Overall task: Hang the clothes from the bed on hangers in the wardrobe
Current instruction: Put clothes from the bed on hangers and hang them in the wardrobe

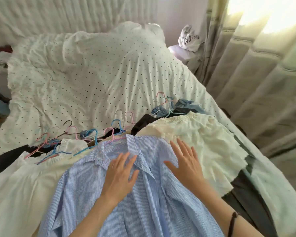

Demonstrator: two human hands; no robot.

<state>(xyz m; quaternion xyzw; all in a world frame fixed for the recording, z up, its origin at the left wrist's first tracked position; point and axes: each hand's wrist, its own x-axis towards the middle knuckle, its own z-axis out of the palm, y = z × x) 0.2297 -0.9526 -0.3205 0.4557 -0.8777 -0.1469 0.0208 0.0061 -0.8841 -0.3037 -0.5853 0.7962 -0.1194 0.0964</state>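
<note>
A blue-and-white striped shirt (143, 199) lies face up on the bed in front of me, with a pink hanger (109, 132) at its neck. My left hand (120, 175) rests flat on the collar with fingers spread. My right hand (186, 161) lies flat on the shirt's right shoulder, fingers straight. Left of the shirt a white garment (24, 182) is spread out, and to the right lies a cream ruffled top (200, 139). Several pink and blue hangers (65, 144) are strewn along the pile's far edge. Dark clothes (143, 122) and denim (181, 105) show underneath.
The bed is covered by a white dotted duvet (85, 86) with a pillow (113, 48) at the head. Pale curtains (263, 74) hang along the right side. A white plastic bag (190, 38) sits on a bedside surface at the back right. The wardrobe is out of view.
</note>
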